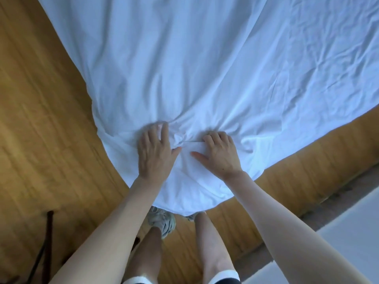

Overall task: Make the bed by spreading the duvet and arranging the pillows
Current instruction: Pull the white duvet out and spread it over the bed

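The white duvet (pixel 205 64) fills the upper view, and its rounded near corner hangs toward me over the floor. My left hand (pixel 154 154) lies flat on the cloth near that corner, fingers spread and slightly blurred. My right hand (pixel 222 155) sits just to its right with the fingers curled into a fold of the duvet and the thumb stretched out. Between the two hands the fabric is bunched into a small knot of creases (pixel 180 140). No pillows are in view.
Wooden floor (pixel 47 124) runs along the left and right of the bed. My feet in light sneakers (pixel 162 220) stand just under the hanging corner. Thin dark legs of some furniture (pixel 48 232) stand at the lower left. A white surface with a grey strip (pixel 336 249) lies at the lower right.
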Motion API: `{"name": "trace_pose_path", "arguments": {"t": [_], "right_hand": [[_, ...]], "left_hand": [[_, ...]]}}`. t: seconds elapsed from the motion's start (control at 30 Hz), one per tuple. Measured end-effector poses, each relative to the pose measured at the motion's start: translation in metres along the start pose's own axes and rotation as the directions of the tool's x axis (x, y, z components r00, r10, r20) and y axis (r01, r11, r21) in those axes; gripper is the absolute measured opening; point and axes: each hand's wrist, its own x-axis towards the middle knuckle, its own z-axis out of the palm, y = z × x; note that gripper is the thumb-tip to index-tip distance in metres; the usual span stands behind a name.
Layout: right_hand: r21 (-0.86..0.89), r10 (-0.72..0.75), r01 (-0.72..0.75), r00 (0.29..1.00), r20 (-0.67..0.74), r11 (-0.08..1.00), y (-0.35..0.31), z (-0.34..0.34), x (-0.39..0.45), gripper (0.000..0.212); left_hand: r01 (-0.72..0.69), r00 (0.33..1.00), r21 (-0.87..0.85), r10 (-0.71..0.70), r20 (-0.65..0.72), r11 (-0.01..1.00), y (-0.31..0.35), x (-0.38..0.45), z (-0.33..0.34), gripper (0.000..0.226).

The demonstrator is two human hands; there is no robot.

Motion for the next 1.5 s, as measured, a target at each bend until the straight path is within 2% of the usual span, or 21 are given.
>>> {"name": "trace_pose_path", "arguments": {"t": [0.07,0.1,0.2,0.3,0.37,0.47,0.57,0.63,0.7,0.8,1.03,1.2,1.23,1.37,1.5], "right_hand": [[0.038,0.001,-0.001,1.0,-0.017,0.999,-0.002,-0.002,-0.005,0.049],[0.045,-0.017,0.018,0.999,-0.031,0.999,-0.004,-0.002,-0.003,0.055],[0.016,-0.227,0.228,0.972,-0.058,0.974,-0.011,-0.004,0.023,0.082],[-0.106,-0.515,0.523,0.852,0.091,0.846,-0.012,-0.004,0.072,0.097],[-0.116,-0.615,0.629,0.776,0.138,0.768,-0.01,0.001,0.098,0.086],[-0.04,-0.711,0.715,0.698,0.078,0.698,-0.005,0.007,0.113,0.061],[0.028,-0.774,0.774,0.633,-0.017,0.632,-0.01,0.01,0.116,0.034],[0.018,-0.822,0.822,0.569,-0.007,0.569,-0.014,0.009,0.121,0.017],[0.029,-0.829,0.828,0.56,0.017,0.56,-0.017,0.005,0.123,0.014],[0.067,-0.788,0.785,0.615,0.038,0.616,-0.019,-0.008,0.104,0.018],[0.191,-0.715,0.689,0.671,0.197,0.699,-0.015,-0.042,0.017,0.016],[0.214,-0.68,0.647,0.674,0.288,0.732,-0.025,-0.036,0.011,0.007],[0.208,-0.661,0.632,0.67,0.337,0.747,-0.025,-0.034,0.013,0.015],[0.193,-0.532,0.526,0.634,0.561,0.829,-0.031,-0.035,0.009,0.057],[0.189,-0.43,0.431,0.573,0.698,0.882,-0.041,-0.067,0.011,0.063]], "left_hand": [[0.141,0.986,-0.007,-0.14,0.088,0.99,-0.002,-0.008,-0.006,0.063],[0.161,0.98,0.0,-0.16,0.12,0.987,-0.002,-0.01,-0.008,0.06],[0.096,0.979,0.067,-0.106,0.172,0.993,-0.005,-0.006,-0.009,0.049],[-0.011,0.987,0.041,0.004,0.16,0.999,-0.008,0.001,-0.006,0.04],[-0.043,0.989,-0.078,0.053,0.136,0.996,-0.009,0.0,-0.004,0.033],[-0.046,0.992,-0.293,0.079,0.101,0.955,-0.014,-0.005,-0.002,0.024],[-0.052,0.994,-0.471,0.091,0.06,0.88,-0.021,-0.011,-0.004,0.034],[-0.043,0.997,-0.515,0.071,0.034,0.856,-0.021,-0.012,-0.007,0.042],[-0.039,0.999,-0.523,0.051,0.009,0.851,-0.021,-0.014,-0.009,0.037],[-0.058,0.998,-0.519,0.062,-0.01,0.853,-0.019,-0.029,-0.015,0.026],[-0.049,0.993,-0.587,0.103,0.058,0.808,0.017,-0.099,-0.032,0.021],[-0.034,0.982,-0.455,0.113,0.149,0.89,0.014,-0.105,-0.031,0.015],[-0.037,0.973,-0.411,0.126,0.192,0.911,0.013,-0.101,-0.028,0.012],[-0.022,0.913,-0.305,0.143,0.381,0.952,0.016,-0.09,-0.024,0.035],[-0.02,0.838,-0.221,0.137,0.528,0.975,0.022,-0.092,-0.048,0.04]]}}
